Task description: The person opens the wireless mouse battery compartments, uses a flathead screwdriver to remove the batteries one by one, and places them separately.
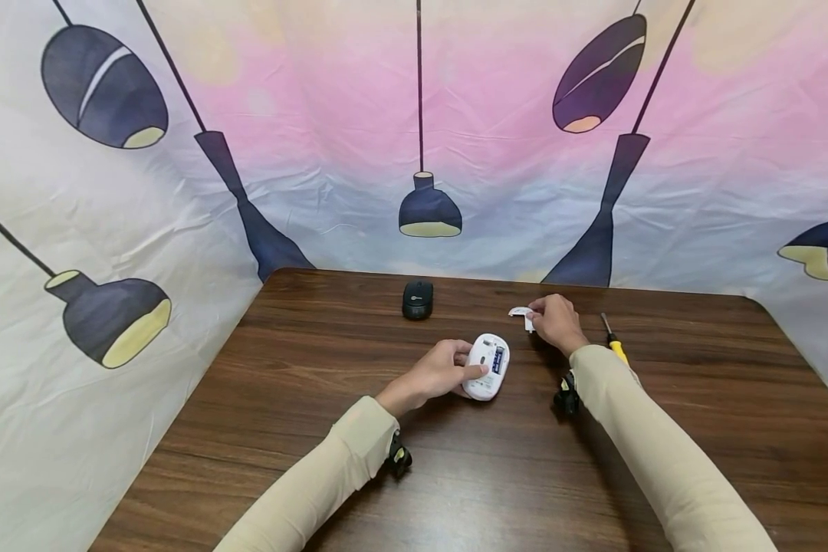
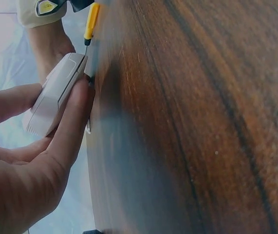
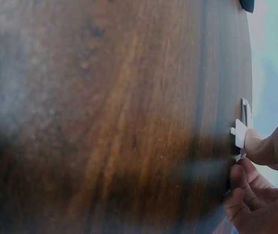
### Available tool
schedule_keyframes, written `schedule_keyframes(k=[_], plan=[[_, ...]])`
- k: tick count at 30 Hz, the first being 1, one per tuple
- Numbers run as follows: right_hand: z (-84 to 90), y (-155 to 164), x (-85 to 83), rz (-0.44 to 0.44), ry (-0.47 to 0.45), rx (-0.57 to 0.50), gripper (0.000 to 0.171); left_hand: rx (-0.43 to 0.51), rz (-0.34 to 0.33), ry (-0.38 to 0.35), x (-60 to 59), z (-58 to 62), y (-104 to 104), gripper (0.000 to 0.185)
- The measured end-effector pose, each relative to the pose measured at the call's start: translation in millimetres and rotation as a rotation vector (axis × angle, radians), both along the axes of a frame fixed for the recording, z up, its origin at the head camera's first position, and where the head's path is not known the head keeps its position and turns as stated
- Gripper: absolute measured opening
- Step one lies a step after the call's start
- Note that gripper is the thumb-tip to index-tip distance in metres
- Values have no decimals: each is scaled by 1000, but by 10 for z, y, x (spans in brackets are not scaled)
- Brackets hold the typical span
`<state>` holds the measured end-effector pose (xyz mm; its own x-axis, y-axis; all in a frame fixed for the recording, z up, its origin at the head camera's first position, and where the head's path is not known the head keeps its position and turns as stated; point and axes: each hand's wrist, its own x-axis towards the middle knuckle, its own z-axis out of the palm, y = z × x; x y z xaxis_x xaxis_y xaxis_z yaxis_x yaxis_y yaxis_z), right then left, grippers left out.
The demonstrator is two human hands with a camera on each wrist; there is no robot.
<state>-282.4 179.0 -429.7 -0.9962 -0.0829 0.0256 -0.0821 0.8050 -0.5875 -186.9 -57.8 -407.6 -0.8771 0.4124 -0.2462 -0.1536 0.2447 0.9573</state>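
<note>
Overhead, from the head camera, a brown wooden table (image 1: pixel 317 399) stands before a cloth backdrop (image 1: pixel 179 215) printed with hanging lamps. The left hand (image 1: pixel 436 372) grips a white mouse (image 1: pixel 487 366) that lies belly-up near the middle of the table; its fingers curl round the near-left side and the thumb lies across the underside, where a blue battery (image 1: pixel 499 359) shows in the open bay. Just to the right and a little further back, the right hand (image 1: pixel 556 322) pinches a small white cover (image 1: pixel 522 313) at the tabletop, fingers curled around it. A screwdriver (image 1: pixel 615 340) with a yellow handle lies just beside the right wrist, on its outer side. A black mouse (image 1: pixel 417 299) sits further back, well apart from both hands.

Next, the left wrist camera looks along the table (image 2: pixel 202 122), seen turned on its side. The left hand (image 2: pixel 27 161) fills the lower left, thumb and fingers clamped on either side of the white mouse (image 2: pixel 53 97), which rests against the wood. Beyond it the yellow screwdriver (image 2: pixel 91 22) shows near the top edge.

Lastly, the right wrist camera shows the table (image 3: pixel 104 117) blurred and close. At the right edge, the right hand (image 3: pixel 263 185) pinches the white cover (image 3: pixel 241 134) between its fingertips, the piece touching the table. A corner of the black mouse (image 3: pixel 247 5) peeks in at the top.
</note>
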Motion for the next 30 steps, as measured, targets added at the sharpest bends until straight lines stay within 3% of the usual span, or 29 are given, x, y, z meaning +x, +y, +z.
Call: schedule_keyframes(k=[10, 22, 30], plan=[[46, 49, 56, 2, 24, -28, 31, 10, 7, -11, 5, -5, -22, 37], [519, 239, 247, 45, 86, -47, 31, 46, 39, -26, -27, -21, -37, 44], [705, 390, 377, 70, 113, 31, 33, 109, 49, -71, -46, -59, -39, 44]])
